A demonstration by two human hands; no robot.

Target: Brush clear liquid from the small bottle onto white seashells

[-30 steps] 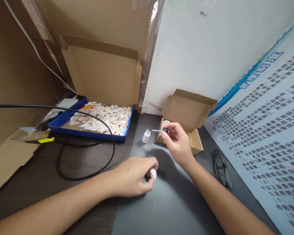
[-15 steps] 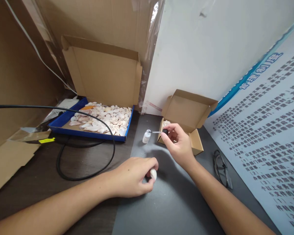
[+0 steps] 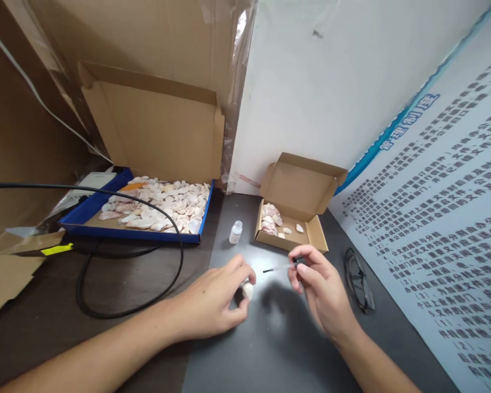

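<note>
A small white shell [image 3: 247, 291] is pinched between the thumb and fingers of my left hand [image 3: 226, 297], low over the grey mat. My right hand [image 3: 319, 284] grips a bottle-cap brush [image 3: 280, 267] by its black cap. Its thin stem points left, with the dark bristle tip a short way from the shell and not touching it. Beyond both hands stands an uncapped small clear bottle [image 3: 235, 233] with a white label. Several shells [image 3: 272, 218] lie in an open small cardboard box [image 3: 290, 243] behind my right hand.
A blue-edged box [image 3: 137, 233] full of shells stands at the back left, lid raised. A black cable [image 3: 183, 251] loops across the dark table. Glasses [image 3: 358, 281] rest at the right, beside a printed poster [image 3: 425, 229]. Cut cardboard [image 3: 14, 267] lies at the left.
My right hand has drawn the brush away from the bottle mouth, toward me and right, uncovering the small box's shells. My left hand still holds its shell. The camera view has shifted slightly.
</note>
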